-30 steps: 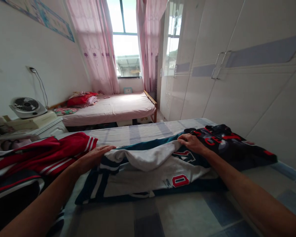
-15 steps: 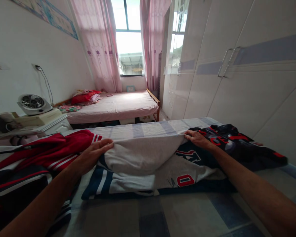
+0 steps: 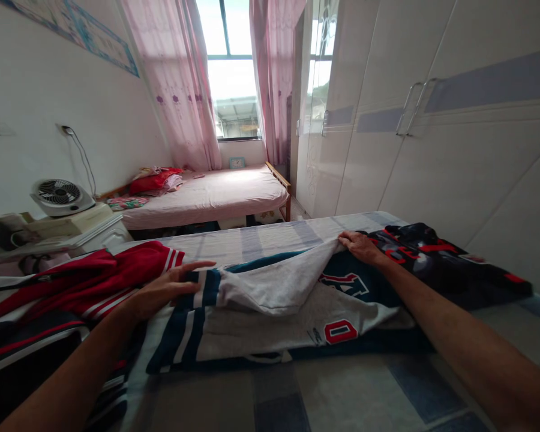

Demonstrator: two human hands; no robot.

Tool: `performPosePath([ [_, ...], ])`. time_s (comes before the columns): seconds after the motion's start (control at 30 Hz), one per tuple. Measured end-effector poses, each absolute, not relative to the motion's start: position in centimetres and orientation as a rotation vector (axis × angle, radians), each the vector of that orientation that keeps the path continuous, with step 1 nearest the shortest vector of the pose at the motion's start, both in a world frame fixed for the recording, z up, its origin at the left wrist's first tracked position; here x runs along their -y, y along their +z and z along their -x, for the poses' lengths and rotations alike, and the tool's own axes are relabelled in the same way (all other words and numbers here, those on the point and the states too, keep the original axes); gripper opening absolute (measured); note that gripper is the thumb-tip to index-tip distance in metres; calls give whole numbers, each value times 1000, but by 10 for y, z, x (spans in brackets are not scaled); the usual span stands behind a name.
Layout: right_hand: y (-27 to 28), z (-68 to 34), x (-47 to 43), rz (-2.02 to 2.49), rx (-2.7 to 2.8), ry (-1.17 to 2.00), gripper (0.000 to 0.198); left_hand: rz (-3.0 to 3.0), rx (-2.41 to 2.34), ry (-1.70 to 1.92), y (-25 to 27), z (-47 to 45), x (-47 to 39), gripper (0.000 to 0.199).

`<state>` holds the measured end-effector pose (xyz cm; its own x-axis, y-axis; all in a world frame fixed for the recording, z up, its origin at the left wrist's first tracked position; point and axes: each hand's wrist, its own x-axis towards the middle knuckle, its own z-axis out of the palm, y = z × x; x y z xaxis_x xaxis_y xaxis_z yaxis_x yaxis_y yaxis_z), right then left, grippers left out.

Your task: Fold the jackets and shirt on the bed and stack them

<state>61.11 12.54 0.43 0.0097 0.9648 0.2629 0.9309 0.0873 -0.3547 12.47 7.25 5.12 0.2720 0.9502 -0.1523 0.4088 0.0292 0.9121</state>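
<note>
A grey and dark teal varsity-style jacket (image 3: pixel 270 333) lies partly folded in front of me, with striped cuffs, letter patches and a red "0". My right hand (image 3: pixel 359 246) is closed on the grey cloth at its far edge, pinching it up into a slope. On the other side my left hand (image 3: pixel 177 285) rests by the striped cuff of the upper sleeve, its fingers stretched out and apart. The upper grey sleeve (image 3: pixel 270 288) lies slantwise across the body. A black garment with red lettering (image 3: pixel 432 255) is just beyond my right hand.
Red clothing with white stripes (image 3: pixel 117 270) and a dark garment (image 3: pixel 31 348) lie at the left. Everything rests on a checked bedsheet (image 3: pixel 346 384). Beyond are a pink-covered bed (image 3: pixel 225 192), a small fan (image 3: pixel 62 195) and a tall white wardrobe (image 3: pixel 441 174).
My left hand has let go of the grey cloth, and its fingers have spread. The sleeve has dropped, showing its striped cuff near that hand. My right hand keeps its pinch.
</note>
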Motion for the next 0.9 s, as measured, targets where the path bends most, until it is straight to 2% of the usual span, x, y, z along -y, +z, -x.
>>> performPosePath([
  [0.1,3,-614,-128,1922,1920,66,26,-1749,-1324,527,43,-125,-82,61],
  [0.3,7,-618,-134,1941,1925,25,31,-1766,-1351,795,34,-124,-79,65],
  [0.4,6,-617,-133,1985,1939,-9,30,-1953,-1515,712,21,-122,-80,66],
  [0.5,3,-614,-129,2027,1985,-42,26,-2169,-1670,590,11,-123,-84,62],
  [0.63,4,-614,-122,2044,2010,-96,29,-2163,-1802,675,15,-128,-85,58],
  [0.8,15,-609,-109,2064,2049,-243,24,-2317,-2021,470,21,-135,-75,51],
  [0.9,28,-586,-98,1884,2032,-408,30,-2571,-1941,675,25,-145,-62,43],
])
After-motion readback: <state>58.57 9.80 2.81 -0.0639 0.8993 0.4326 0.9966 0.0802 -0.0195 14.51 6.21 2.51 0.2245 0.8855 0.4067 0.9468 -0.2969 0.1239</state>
